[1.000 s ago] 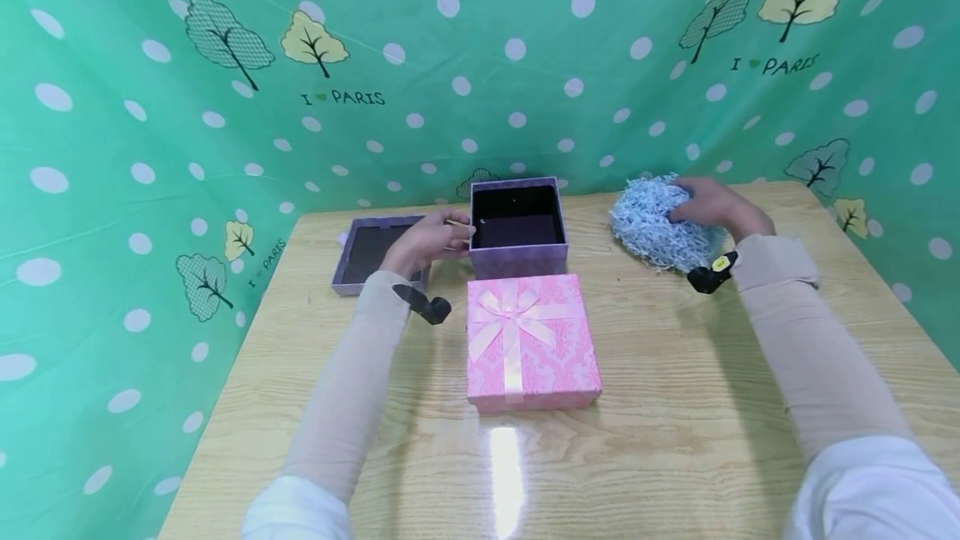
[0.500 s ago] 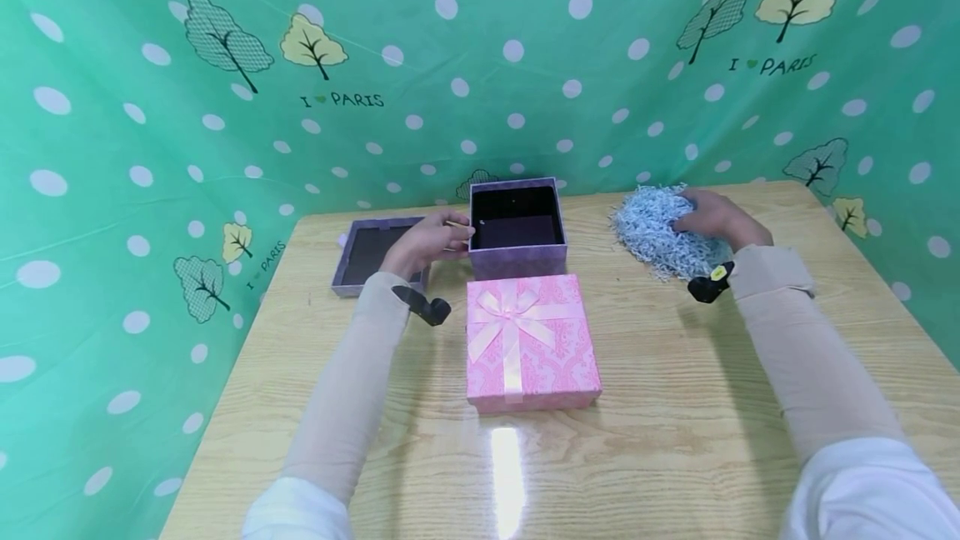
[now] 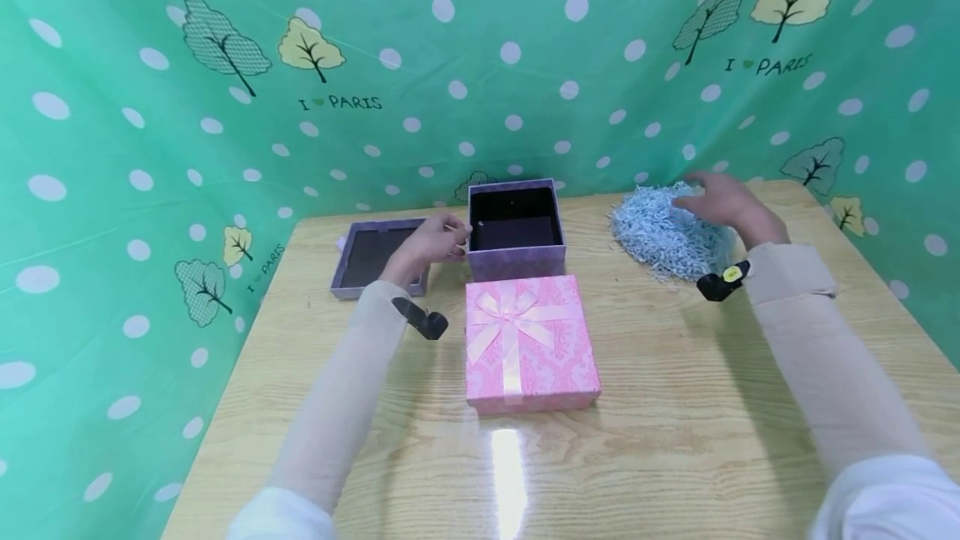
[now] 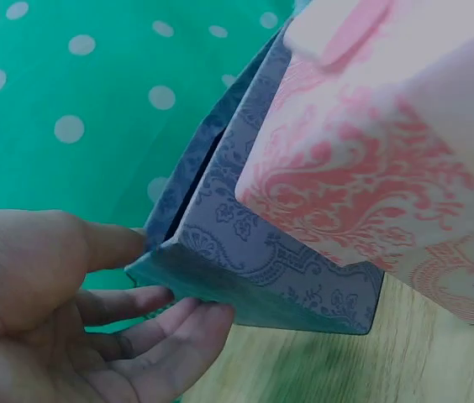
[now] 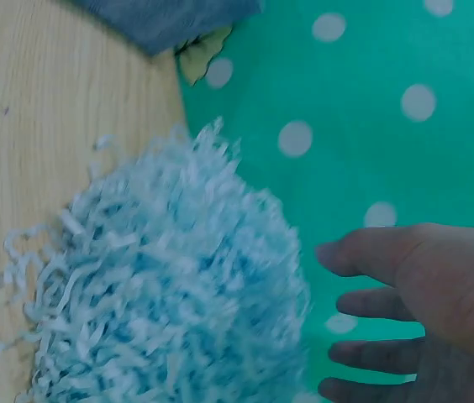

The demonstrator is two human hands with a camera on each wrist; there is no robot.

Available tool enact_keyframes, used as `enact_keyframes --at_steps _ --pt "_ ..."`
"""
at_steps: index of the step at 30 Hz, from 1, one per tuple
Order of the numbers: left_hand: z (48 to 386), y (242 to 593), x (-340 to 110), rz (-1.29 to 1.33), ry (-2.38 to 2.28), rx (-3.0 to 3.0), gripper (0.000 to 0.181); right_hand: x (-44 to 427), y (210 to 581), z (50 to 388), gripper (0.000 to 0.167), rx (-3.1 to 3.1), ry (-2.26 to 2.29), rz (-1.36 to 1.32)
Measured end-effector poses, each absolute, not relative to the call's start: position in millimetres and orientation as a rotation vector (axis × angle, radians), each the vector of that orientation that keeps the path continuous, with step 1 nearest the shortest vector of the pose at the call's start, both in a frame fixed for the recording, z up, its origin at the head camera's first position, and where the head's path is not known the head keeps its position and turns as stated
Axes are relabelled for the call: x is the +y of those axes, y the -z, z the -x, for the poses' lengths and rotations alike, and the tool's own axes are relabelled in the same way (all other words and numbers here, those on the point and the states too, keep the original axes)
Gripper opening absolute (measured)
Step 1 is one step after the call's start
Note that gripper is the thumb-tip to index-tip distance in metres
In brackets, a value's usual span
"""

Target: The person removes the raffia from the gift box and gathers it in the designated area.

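Note:
An open lilac box [image 3: 517,261] with a dark inside stands at the table's back, middle. Beside its left wall is my left hand [image 3: 433,242]. In the left wrist view, that hand's thumb lies by the box's [image 4: 254,218] corner, and its loosely bent fingers lie along the side without gripping it. A mound of pale blue shredded paper [image 3: 660,232] lies at the back right. Above its right edge is my right hand [image 3: 727,202], fingers spread and holding nothing. In the right wrist view, a gap shows between the fingers and the shredded paper [image 5: 178,277].
A pink gift box [image 3: 555,357] with a ribbon bow sits in front of the lilac box. Left of the lilac box lies its shallow lid [image 3: 371,252], upturned and partly covered by my left hand. A green dotted curtain [image 3: 480,65] hangs behind the table.
My right hand has lifted off the shredded paper and shifted slightly right, its fingers spreading. The paper mound settled a little lower. My left hand stays beside the lilac box.

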State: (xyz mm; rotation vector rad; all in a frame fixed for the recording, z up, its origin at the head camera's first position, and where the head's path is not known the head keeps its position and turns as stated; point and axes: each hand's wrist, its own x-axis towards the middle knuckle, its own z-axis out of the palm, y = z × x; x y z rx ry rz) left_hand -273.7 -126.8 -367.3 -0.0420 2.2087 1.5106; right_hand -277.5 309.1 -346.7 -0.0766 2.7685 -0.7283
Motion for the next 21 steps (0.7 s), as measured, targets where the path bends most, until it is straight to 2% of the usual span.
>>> enact_keyframes --at_steps 10,18,21 --pt "248.9 365.1 -142.6 -0.001 -1.242 2.409 0.029 276.3 333.4 258.8 0.064 2.841 0.913 0.148" --pt "226.8 359.2 -149.3 -0.172 -1.17 2.315 0.035 242.6 331.3 227.8 0.05 2.789 1.027 0.31" --pt "218.9 359.1 -150.6 -0.193 -1.141 2.296 0.032 231.1 334.7 216.0 0.047 2.742 1.06 0.363"
